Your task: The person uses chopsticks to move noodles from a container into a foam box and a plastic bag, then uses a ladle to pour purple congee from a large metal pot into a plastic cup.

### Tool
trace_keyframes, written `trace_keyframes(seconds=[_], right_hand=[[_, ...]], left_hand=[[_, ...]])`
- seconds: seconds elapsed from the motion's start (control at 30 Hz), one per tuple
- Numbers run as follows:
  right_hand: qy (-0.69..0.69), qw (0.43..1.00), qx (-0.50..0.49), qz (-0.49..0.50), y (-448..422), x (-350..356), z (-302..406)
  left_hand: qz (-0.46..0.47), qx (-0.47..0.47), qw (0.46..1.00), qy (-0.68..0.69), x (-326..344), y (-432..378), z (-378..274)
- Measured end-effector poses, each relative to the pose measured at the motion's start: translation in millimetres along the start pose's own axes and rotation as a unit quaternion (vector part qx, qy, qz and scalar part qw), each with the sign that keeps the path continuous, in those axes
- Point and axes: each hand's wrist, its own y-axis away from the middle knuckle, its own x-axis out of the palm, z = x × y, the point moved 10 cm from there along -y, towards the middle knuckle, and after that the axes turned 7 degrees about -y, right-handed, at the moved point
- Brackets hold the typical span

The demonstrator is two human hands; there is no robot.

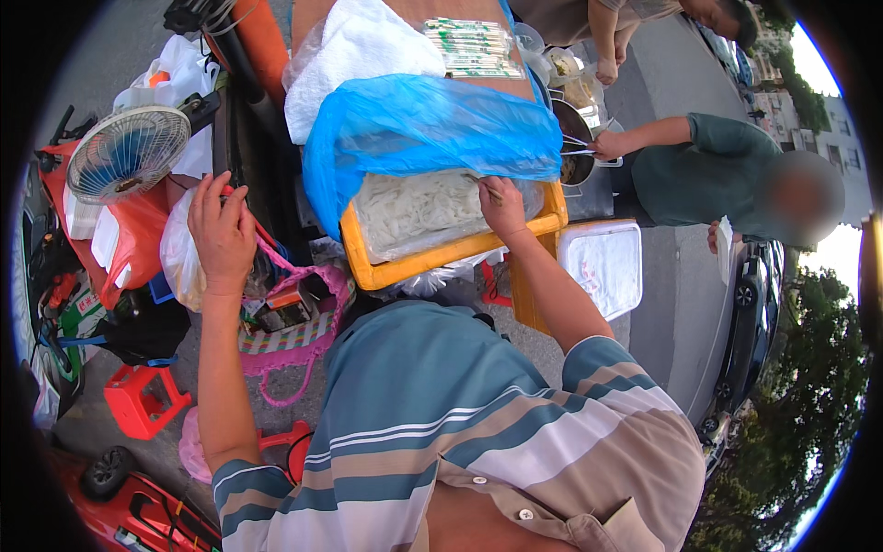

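My right hand [503, 210] grips a thin utensil [492, 192], perhaps tongs, over white flat noodles [428, 207]. The noodles lie in clear plastic inside a yellow box [365, 276]. A blue plastic sheet [441, 127] covers the far part of that box. Out to the left, my left hand [224, 238] is raised with its back towards me, above a white plastic bag [183, 252]. Something red shows at its fingertips, but whether the fingers hold it is hidden. Below it hangs a pink woven basket bag [296, 348] with small boxes inside.
A caged fan [129, 154] stands at left, above a red stool [145, 401]. Wrapped chopsticks [476, 48] and a white towel [365, 58] lie behind the box. At right, a co-worker [721, 169] holds tongs over a pot [574, 134]. A white-lined tray [600, 265] sits nearby.
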Motion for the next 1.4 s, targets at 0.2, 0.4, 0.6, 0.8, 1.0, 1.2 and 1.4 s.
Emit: trace_keyframes(seconds=[0.2, 0.4, 0.6, 0.8, 1.0, 1.2, 1.4], right_hand=[[0.118, 0.991, 0.056, 0.021, 16.2, -32.1, -37.3], [-0.184, 0.978, -0.036, 0.087, 18.8, 38.2, 150.3], [-0.246, 0.964, -0.017, 0.096, 18.3, 122.0, 155.1], [-0.155, 0.977, -0.081, 0.118, 10.6, 125.6, 127.3], [0.023, 1.0, -0.004, 0.011, -7.8, 12.8, -13.9], [-0.009, 0.991, 0.094, -0.094, 19.3, -40.2, -65.8], [-0.256, 0.952, 0.136, 0.095, 19.6, -2.7, -5.4]], left_hand=[[0.011, -0.011, 1.0, 0.017, 5.3, -1.4, 3.4], [0.021, -0.012, 1.0, 0.016, 8.3, 2.6, 5.4], [0.011, 0.006, 1.0, -0.001, 1.0, -6.4, -4.5], [0.016, 0.01, 1.0, -0.006, 2.8, -4.1, -4.2], [0.016, 0.004, 1.0, 0.003, 6.3, 1.3, 1.0], [0.02, 0.001, 1.0, -0.006, 7.6, -3.9, -5.4], [0.014, 0.014, 1.0, 0.008, 7.1, -10.4, -5.6]])
